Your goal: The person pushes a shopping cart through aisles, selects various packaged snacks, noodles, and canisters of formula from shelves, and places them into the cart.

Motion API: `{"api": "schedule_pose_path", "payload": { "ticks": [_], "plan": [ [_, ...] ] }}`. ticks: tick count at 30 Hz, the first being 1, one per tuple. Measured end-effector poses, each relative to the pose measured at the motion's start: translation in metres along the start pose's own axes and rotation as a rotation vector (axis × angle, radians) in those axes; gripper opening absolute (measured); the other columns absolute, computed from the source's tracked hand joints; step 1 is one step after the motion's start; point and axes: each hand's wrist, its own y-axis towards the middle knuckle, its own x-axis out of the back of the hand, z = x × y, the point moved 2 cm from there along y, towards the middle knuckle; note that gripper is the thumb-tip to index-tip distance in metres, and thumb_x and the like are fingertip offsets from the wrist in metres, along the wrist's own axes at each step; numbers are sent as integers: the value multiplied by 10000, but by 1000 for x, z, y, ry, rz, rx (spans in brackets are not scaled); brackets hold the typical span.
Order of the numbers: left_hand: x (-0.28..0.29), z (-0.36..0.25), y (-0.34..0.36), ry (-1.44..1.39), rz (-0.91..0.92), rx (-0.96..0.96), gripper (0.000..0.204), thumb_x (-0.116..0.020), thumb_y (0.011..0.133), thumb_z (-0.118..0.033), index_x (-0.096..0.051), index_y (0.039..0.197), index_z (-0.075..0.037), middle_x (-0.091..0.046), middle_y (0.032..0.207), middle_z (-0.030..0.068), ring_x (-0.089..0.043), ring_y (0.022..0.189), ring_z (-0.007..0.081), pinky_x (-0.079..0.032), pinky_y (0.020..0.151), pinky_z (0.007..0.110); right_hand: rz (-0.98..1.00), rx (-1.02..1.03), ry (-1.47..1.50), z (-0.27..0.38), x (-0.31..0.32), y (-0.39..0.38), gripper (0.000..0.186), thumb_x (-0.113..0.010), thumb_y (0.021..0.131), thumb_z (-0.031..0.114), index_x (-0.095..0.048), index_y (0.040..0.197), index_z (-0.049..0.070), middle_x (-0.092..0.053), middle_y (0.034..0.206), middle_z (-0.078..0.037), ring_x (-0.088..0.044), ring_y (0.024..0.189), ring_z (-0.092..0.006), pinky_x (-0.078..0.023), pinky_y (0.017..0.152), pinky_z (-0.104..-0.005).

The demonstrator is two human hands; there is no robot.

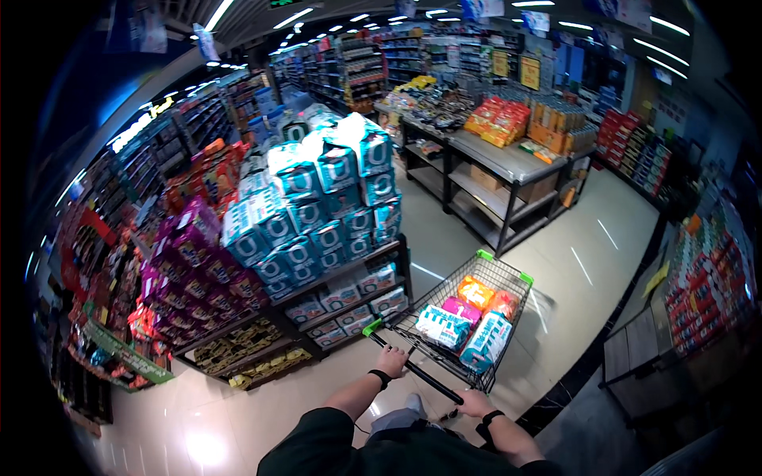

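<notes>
A shopping cart [520,305] of dark wire with green corner pieces stands in front of me. Its black handle [432,382] runs slantwise between my two hands. My left hand [391,362] is closed round the handle near its left end. Farther right along the bar, my right hand [475,403] grips it too. Inside the basket lie two white-and-teal packs [486,341], a magenta pack [461,311], an orange pack [475,292] and a reddish-orange pack [503,303].
Teal-and-white packs [325,198] are stacked high on a display to the left, beside purple packs [194,262]. Ahead stands a dark-framed table [496,163] bearing red bags and boxed cans. Red goods [702,297] fill a stand at the right. Tiled floor [579,270] lies between them.
</notes>
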Motion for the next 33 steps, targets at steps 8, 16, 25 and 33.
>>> {"api": "schedule_pose_path", "payload": {
  "ticks": [8,16,25,33],
  "plan": [
    [19,-43,79,-183,-18,-58,351,-732,773,-416,-770,960,-121,-739,1009,88,-660,1071,281,-486,907,430,122,-162,-371,-71,69,3,451,-646,772,182,-680,1221,205,-746,1015,-129,-704,994,-342,-512,839,-517],
    [48,-43,159,-468,146,-408,576,-807,712,-550,-775,1118,-142,-758,1021,135,-715,996,354,-561,893,478,225,-587,-564,-177,108,34,188,-660,817,189,-778,964,184,-768,1023,-87,-732,989,-309,-565,844,-475],
    [26,22,217,-341,287,-256,351,-694,844,-435,-765,979,-119,-757,987,140,-728,961,321,-585,835,454,177,-726,-604,-227,162,88,186,-618,872,155,-799,916,157,-783,950,-85,-743,968,-302,-571,829,-441],
    [37,19,271,-346,238,-183,391,-653,888,-471,-747,1044,-125,-757,986,145,-730,956,327,-580,831,449,356,-721,-741,-288,222,160,299,-512,989,169,-800,1069,165,-771,1148,-24,-709,1115,-232,-465,1026,-403]
  ]
}}
